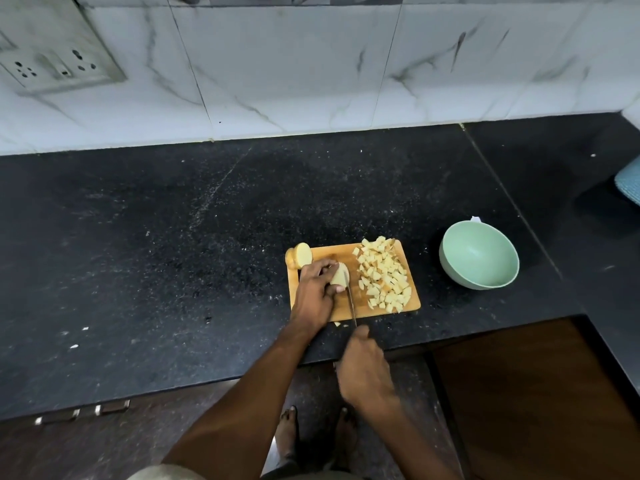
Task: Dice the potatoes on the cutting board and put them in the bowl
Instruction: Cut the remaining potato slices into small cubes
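Note:
A wooden cutting board (346,308) lies on the black counter. My left hand (317,289) grips a peeled potato piece (340,274) on the board's left part. My right hand (363,368) holds a knife (351,299) by its handle, and the blade stands against the right face of that piece. A heap of diced potato (382,275) covers the board's right half. Another potato half (302,255) sits at the board's far left corner. The pale green bowl (479,255) stands to the right of the board, and I see nothing inside it.
The black stone counter (173,254) stretches to the left and behind the board. Its front edge runs just below the board. A blue object (628,185) shows at the right edge. Small potato scraps (341,324) lie by the board's near edge. A socket plate (52,60) is on the tiled wall.

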